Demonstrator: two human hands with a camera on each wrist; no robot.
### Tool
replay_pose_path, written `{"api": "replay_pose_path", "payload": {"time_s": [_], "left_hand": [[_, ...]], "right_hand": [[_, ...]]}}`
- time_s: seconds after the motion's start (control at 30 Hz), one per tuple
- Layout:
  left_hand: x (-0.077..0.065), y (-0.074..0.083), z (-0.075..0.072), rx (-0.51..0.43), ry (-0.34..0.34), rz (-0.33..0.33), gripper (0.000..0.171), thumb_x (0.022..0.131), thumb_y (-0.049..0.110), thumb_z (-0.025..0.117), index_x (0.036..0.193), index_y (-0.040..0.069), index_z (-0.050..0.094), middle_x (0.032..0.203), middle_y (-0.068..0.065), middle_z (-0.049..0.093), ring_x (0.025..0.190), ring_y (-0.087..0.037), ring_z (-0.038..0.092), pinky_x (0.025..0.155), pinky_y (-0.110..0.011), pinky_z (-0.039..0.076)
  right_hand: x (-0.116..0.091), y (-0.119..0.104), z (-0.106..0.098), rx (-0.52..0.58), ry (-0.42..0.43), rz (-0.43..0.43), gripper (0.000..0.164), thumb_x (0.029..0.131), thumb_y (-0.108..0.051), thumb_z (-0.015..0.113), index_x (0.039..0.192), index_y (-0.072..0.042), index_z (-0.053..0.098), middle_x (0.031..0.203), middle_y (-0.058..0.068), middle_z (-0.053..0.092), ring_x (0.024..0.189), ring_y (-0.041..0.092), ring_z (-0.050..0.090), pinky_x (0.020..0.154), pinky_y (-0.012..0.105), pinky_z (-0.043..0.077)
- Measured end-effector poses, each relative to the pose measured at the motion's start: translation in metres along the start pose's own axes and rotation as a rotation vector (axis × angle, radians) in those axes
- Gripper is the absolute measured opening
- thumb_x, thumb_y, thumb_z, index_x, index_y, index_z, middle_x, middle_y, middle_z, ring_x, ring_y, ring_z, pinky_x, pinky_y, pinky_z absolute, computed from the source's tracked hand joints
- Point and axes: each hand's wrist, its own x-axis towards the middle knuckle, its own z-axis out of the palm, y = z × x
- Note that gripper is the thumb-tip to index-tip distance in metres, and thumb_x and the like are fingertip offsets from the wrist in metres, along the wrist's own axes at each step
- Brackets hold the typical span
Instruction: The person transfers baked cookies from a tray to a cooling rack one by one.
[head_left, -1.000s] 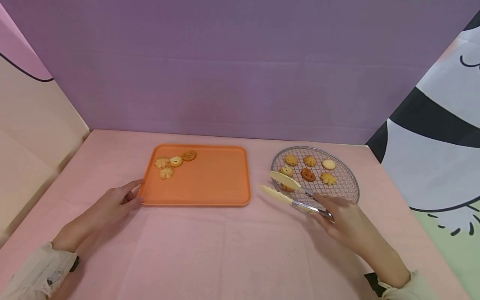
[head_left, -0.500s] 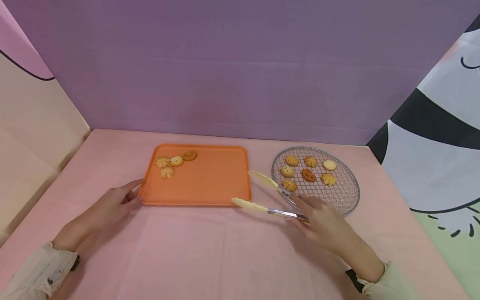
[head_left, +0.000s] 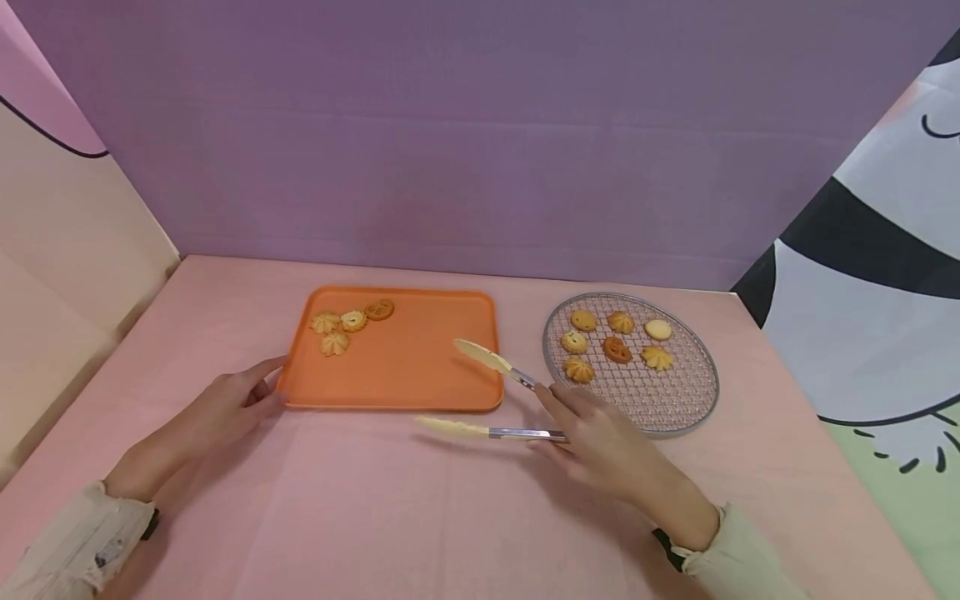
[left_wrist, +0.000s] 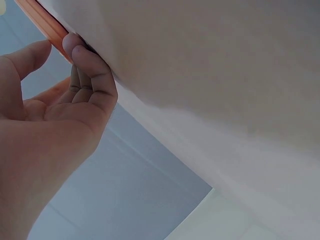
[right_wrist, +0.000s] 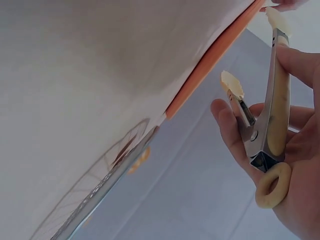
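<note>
My left hand (head_left: 228,411) holds the left edge of an orange tray (head_left: 420,367), with thumb and fingers at its rim; the left wrist view shows the fingers curled by the tray edge (left_wrist: 50,30). Several cookies (head_left: 334,343) lie in the tray's upper left part. My right hand (head_left: 611,446) grips metal tongs (head_left: 517,434) with cream-coloured tips. Their arms are spread with nothing between them, one tip over the tray's right part and the other just in front of its near edge. The right wrist view shows the tongs (right_wrist: 272,120) lying across the palm, ring end nearest the wrist.
To the right of the tray is a round wire rack (head_left: 675,396) with several cookies (head_left: 617,349) on it, one pretzel-shaped. A pink cloth (head_left: 375,517) covers the table. A purple wall panel (head_left: 480,150) stands behind.
My right hand has carried the spread tongs leftward from over the rack to the tray's right side. The left hand and the cookies have stayed in place.
</note>
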Motion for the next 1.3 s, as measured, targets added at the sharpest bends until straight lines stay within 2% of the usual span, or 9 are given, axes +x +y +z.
{"api": "replay_pose_path", "payload": {"time_s": [0.2, 0.43, 0.67, 0.9, 1.03, 1.13, 1.3], "left_hand": [[0.000, -0.001, 0.000, -0.003, -0.009, -0.001, 0.056, 0.097, 0.014, 0.065, 0.143, -0.008, 0.043, 0.080, 0.004, 0.060, 0.069, -0.007, 0.051, 0.064, -0.024, 0.043], [-0.002, -0.001, -0.002, -0.009, -0.017, -0.017, 0.057, 0.097, 0.015, 0.065, 0.144, -0.008, 0.042, 0.082, 0.003, 0.062, 0.070, -0.008, 0.053, 0.065, -0.024, 0.045], [-0.002, 0.000, -0.002, -0.015, -0.013, -0.013, 0.056, 0.098, 0.015, 0.064, 0.145, -0.007, 0.042, 0.080, 0.002, 0.060, 0.070, -0.009, 0.052, 0.064, -0.024, 0.044], [0.000, 0.001, -0.002, -0.019, -0.022, -0.023, 0.056, 0.099, 0.016, 0.064, 0.146, -0.005, 0.042, 0.081, 0.002, 0.060, 0.071, -0.010, 0.051, 0.064, -0.024, 0.043], [0.001, 0.000, -0.003, -0.020, -0.024, -0.021, 0.057, 0.099, 0.017, 0.063, 0.146, -0.006, 0.041, 0.081, 0.002, 0.060, 0.070, -0.010, 0.051, 0.064, -0.024, 0.043], [0.001, 0.001, -0.003, -0.019, -0.023, -0.023, 0.057, 0.098, 0.017, 0.064, 0.146, -0.007, 0.041, 0.081, 0.002, 0.060, 0.070, -0.010, 0.051, 0.064, -0.024, 0.044], [0.000, 0.001, -0.004, -0.024, -0.028, -0.028, 0.058, 0.098, 0.017, 0.064, 0.146, -0.007, 0.041, 0.081, 0.002, 0.060, 0.070, -0.010, 0.051, 0.063, -0.024, 0.044]], "right_hand": [[0.013, -0.004, 0.004, -0.002, 0.005, -0.032, 0.066, 0.086, -0.036, 0.077, 0.133, 0.006, 0.058, 0.119, 0.026, 0.065, 0.103, 0.039, 0.066, 0.086, 0.050, 0.054], [0.039, -0.002, 0.007, 0.011, 0.038, -0.070, 0.066, 0.084, -0.034, 0.080, 0.130, 0.009, 0.059, 0.110, 0.021, 0.066, 0.087, 0.030, 0.067, 0.072, 0.042, 0.057], [0.062, 0.003, 0.007, 0.048, -0.009, -0.025, 0.066, 0.085, -0.034, 0.080, 0.132, 0.007, 0.059, 0.109, 0.018, 0.066, 0.089, 0.029, 0.067, 0.074, 0.042, 0.057], [0.083, 0.011, 0.013, 0.112, -0.080, 0.029, 0.064, 0.090, -0.036, 0.075, 0.136, 0.004, 0.057, 0.115, 0.019, 0.068, 0.093, 0.029, 0.068, 0.078, 0.044, 0.056], [0.095, 0.014, 0.017, 0.139, -0.113, 0.040, 0.063, 0.091, -0.036, 0.074, 0.139, 0.000, 0.056, 0.102, 0.013, 0.069, 0.081, 0.021, 0.064, 0.068, 0.038, 0.054], [0.104, 0.017, 0.021, 0.156, -0.136, 0.051, 0.063, 0.091, -0.035, 0.075, 0.140, -0.001, 0.055, 0.087, 0.006, 0.065, 0.072, 0.016, 0.057, 0.063, 0.034, 0.050], [0.117, 0.019, 0.025, 0.178, -0.175, 0.073, 0.065, 0.089, -0.034, 0.076, 0.141, -0.002, 0.054, 0.077, 0.000, 0.057, 0.066, 0.015, 0.051, 0.061, 0.031, 0.046]]}}
